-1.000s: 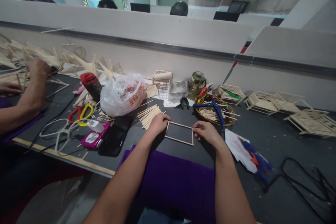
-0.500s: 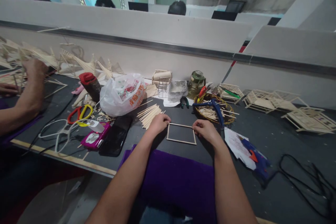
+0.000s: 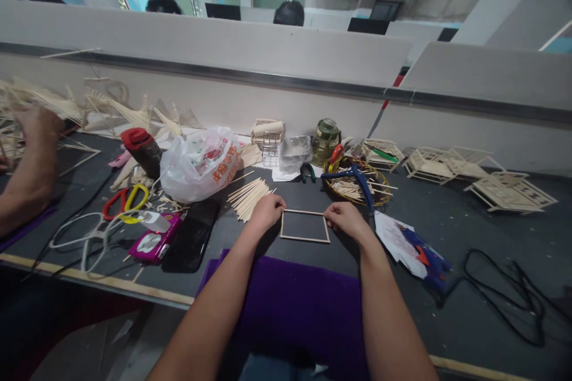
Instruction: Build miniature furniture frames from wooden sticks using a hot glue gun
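On the dark table in front of me lies a rectangular frame of thin wooden sticks (image 3: 305, 240). At its far left corner, my left hand (image 3: 268, 211) pinches the wood between thumb and fingertips. The far right corner is gripped by my right hand (image 3: 345, 217) in the same way. A fanned pile of loose wooden sticks (image 3: 248, 198) lies just beyond my left hand. Past my right hand stands a wicker basket (image 3: 388, 197) of sticks, with a blue-handled glue gun (image 3: 364, 184) resting across it. A purple cloth (image 3: 299, 292) is spread at the near edge.
To the left lie a black phone (image 3: 191, 238), a magenta device (image 3: 154, 244), scissors (image 3: 117, 205) and a plastic bag (image 3: 192, 169). Stick-built models (image 3: 512, 193) stand at the right, near a black cable (image 3: 504, 292). A co-worker's arm (image 3: 33, 172) is at far left.
The view has shifted slightly, so things appear a little further left. Both my hands stay on the frame's corners. The co-worker's hand has moved a little.
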Action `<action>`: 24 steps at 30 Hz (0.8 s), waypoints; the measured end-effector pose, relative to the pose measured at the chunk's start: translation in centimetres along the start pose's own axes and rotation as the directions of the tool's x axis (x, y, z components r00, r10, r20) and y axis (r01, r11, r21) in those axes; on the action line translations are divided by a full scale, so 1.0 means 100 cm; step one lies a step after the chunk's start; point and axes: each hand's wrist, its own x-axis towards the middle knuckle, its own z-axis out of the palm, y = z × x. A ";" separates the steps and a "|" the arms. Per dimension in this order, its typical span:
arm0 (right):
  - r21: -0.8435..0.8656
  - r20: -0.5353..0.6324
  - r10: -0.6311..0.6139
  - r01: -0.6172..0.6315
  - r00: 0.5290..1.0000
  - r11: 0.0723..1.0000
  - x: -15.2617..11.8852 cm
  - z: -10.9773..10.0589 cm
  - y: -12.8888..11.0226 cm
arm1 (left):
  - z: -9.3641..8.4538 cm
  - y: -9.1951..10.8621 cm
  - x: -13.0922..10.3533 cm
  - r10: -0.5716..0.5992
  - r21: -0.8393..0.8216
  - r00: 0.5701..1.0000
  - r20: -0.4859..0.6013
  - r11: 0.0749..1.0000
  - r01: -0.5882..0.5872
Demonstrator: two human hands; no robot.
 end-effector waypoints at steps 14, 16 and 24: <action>-0.088 -0.525 -0.224 0.209 0.821 0.974 -0.023 -0.016 -0.043 | -0.005 -0.004 0.004 -0.001 -0.226 0.996 -0.086 0.974 -0.018; 0.079 -0.578 -0.256 0.366 0.775 0.927 -0.029 -0.015 -0.058 | -0.007 0.008 0.002 -0.019 -0.406 0.985 -0.172 0.912 -0.053; 0.526 -0.405 -0.555 0.682 0.726 0.508 -0.047 0.043 -0.138 | -0.007 0.071 -0.031 0.315 -0.962 0.914 0.256 -0.008 0.272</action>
